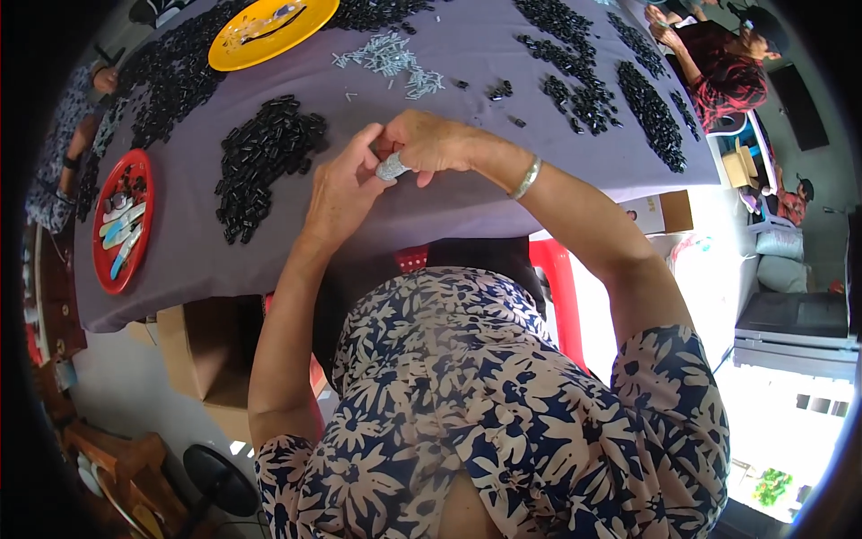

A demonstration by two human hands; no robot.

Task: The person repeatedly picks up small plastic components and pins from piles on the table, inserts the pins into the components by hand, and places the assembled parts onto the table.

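Observation:
Over the table's near edge, my left hand (pixel 343 187) and my right hand (pixel 429 142) meet with fingers bent and pressed together. Around a digit between them sits a silvery-grey wrap (pixel 391 167). Whatever the fingertips pinch is too small or too covered to make out. Left of my hands lies a large pile of small black cylindrical pieces (pixel 260 162). Just beyond them is a heap of pale, thin pin-like pieces (pixel 382 56). A few loose black pieces (pixel 500 90) rest to the right.
A grey-purple cloth (pixel 485 49) covers the table. A red plate (pixel 105 265) with knife-like tools stands at left, a yellow plate (pixel 269 47) at the back. More black piles (pixel 651 117) lie right. Other people (pixel 732 67) sit at both sides.

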